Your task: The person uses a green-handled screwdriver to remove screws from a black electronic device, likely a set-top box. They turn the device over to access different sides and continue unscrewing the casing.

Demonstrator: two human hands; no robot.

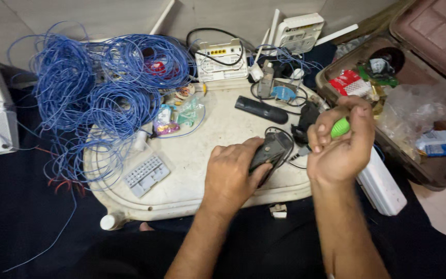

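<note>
A low, off-white oval worktop [197, 170] sits over dark cloth, crowded with tangled coils of blue wire [104, 88], white router boxes [221, 61], a black remote [260, 109] and a small grey keypad piece [146, 175], with an open brown case [429, 103] of packets at its right. The left hand [231, 173] presses down with its grip closed on a dark grey device [270, 151] near the worktop's front edge. The right hand [343, 139], raised just beside it, has its grip curled tight around a green tool handle [340, 127].
</note>
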